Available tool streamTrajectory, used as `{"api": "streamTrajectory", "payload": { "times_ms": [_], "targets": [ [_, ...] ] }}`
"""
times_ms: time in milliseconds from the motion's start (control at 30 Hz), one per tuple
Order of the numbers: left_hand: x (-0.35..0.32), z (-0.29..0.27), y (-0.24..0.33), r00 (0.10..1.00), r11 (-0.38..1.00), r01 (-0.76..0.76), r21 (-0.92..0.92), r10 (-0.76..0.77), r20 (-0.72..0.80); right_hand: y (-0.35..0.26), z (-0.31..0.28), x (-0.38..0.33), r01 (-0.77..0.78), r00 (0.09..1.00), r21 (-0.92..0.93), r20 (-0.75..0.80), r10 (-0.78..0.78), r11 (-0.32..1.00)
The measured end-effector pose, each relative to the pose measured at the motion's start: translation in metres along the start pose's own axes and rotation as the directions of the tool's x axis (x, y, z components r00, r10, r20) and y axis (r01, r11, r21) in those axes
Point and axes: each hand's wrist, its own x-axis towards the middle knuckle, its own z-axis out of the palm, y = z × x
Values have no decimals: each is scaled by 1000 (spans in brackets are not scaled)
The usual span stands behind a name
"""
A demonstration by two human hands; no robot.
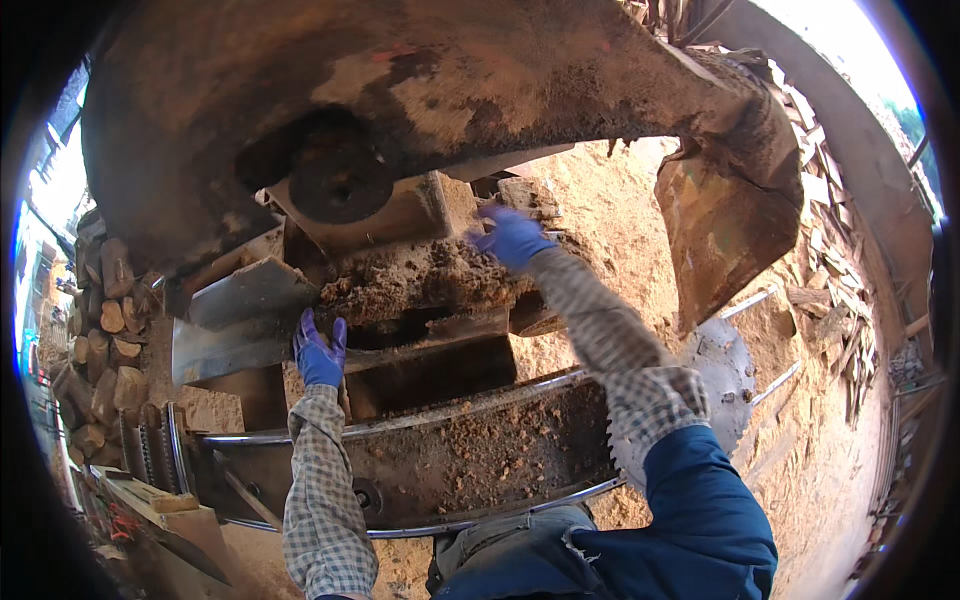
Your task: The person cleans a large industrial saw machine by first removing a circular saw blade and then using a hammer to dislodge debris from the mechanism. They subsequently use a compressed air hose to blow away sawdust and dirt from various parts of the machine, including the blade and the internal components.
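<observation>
My left hand [320, 356], in a purple-blue glove, has its fingers spread beside the right end of a bent grey metal plate [232, 335]; whether it presses on the plate or the frame I cannot tell. Farther out, my right hand [514, 240], gloved alike and blurred by motion, reaches over the far right end of a ridge of brown sawdust and bark bits [430, 280]. Its fingers look stretched apart, with nothing visible in them. The ridge lies along the dark metal frame of a machine. Checked sleeves cover both forearms.
A large rusty metal housing [450, 75] with a round dark hub [340, 180] spans the top. A toothed circular saw blade [722, 385] stands by my right elbow. In front of me runs a debris-covered bed [500, 450] between shiny rails. Cut logs [115, 270] are stacked left; wood scraps [835, 300] lie right.
</observation>
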Motion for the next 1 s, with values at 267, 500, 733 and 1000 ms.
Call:
{"api": "streamTrajectory", "payload": {
  "times_ms": [267,500,733,1000],
  "targets": [
    [34,86,-6,994,993,94,67,-97,41,297,64,-17,-533,664,250,-469,583,808],
    [32,85,8,982,988,155,-31,-150,114,196,102,44,-255,931,711,-2,364,655],
    [7,58,51,815,874,179,-452,126,566,91,72,91,5,763,188,634,-125,982],
    [58,62,100,934,768,88,-634,158,322,-46,47,38,288,417,463,728,-545,838]
  ]
}}
